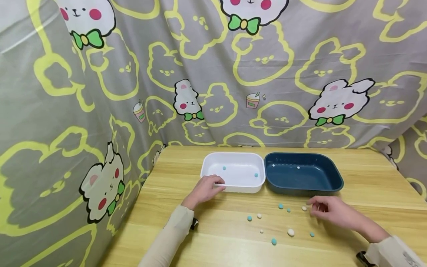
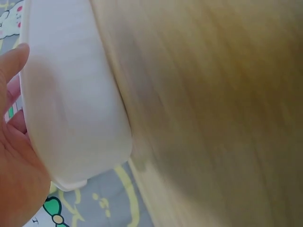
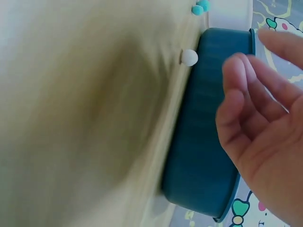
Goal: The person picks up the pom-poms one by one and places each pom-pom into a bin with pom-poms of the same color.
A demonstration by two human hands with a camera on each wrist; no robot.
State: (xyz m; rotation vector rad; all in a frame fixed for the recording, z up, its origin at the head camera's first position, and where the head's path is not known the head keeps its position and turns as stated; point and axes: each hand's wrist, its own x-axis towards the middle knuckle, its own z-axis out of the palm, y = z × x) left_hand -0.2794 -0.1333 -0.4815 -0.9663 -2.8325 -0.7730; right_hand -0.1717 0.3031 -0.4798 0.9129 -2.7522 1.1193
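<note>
Blue balls and white balls dot the table, the right hand loosely curved and empty beside one. The left hand is at the near rim of the white tub, grip unclear; the navy tub stands right.

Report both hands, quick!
Left hand: at white tray rim; grip cannot be told.
Right hand: open, loosely curled, nothing visibly held.

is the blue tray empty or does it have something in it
Not empty: in the head view, the blue tray has two white balls inside.
</note>
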